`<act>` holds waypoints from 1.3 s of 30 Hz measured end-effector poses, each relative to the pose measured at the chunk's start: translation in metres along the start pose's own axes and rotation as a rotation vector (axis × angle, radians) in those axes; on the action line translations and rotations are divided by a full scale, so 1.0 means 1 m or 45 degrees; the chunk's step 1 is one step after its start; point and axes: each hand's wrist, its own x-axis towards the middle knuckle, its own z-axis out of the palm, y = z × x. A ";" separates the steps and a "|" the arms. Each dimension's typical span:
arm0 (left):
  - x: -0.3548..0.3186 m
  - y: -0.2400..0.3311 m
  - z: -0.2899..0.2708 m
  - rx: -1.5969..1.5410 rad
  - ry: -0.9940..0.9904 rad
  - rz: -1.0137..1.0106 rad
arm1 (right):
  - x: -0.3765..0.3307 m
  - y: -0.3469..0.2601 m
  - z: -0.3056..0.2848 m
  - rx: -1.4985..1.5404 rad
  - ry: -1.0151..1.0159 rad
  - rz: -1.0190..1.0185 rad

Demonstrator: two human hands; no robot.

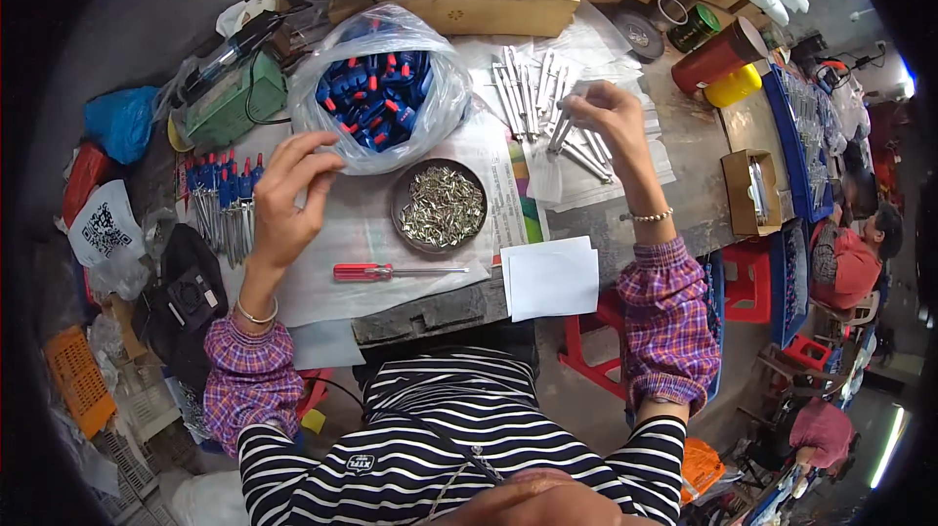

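Observation:
My right hand point(611, 121) pinches one end of a slim silver metal rod point(558, 133) above a group of similar metal rods point(523, 96) on paper. My left hand point(290, 196) holds nothing, its fingers curved and apart beside the clear plastic bag point(445, 86). Inside that bag are many dark blue handles with red parts point(371, 101). Between my hands stands a round dish point(397, 218) full of small silver metal pieces point(442, 206). A screwdriver with a red handle point(362, 272) lies nearer me.
Several blue-handled tools with metal shafts point(225, 199) lie at the left. White paper sheets point(552, 280) rest at the table's front edge. Farther right are a red canister point(718, 55), a yellow container point(733, 86), an open cardboard box point(750, 196) and a blue tray point(796, 150). Other people sit beyond.

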 end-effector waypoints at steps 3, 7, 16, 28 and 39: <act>-0.005 0.013 0.007 -0.225 -0.105 0.015 | -0.030 -0.028 -0.003 0.249 0.170 0.113; -0.012 0.039 0.021 -0.728 -0.301 -0.168 | -0.094 -0.037 0.012 0.436 0.034 0.084; -0.030 0.089 0.076 -1.405 -0.899 -0.384 | -0.207 -0.003 0.084 1.173 -0.320 0.655; -0.052 0.096 0.080 -1.366 -1.021 -0.476 | -0.242 0.039 0.106 1.619 -0.536 0.839; -0.048 0.092 0.080 -1.284 -0.968 -0.850 | -0.246 0.032 0.108 0.985 -0.444 0.587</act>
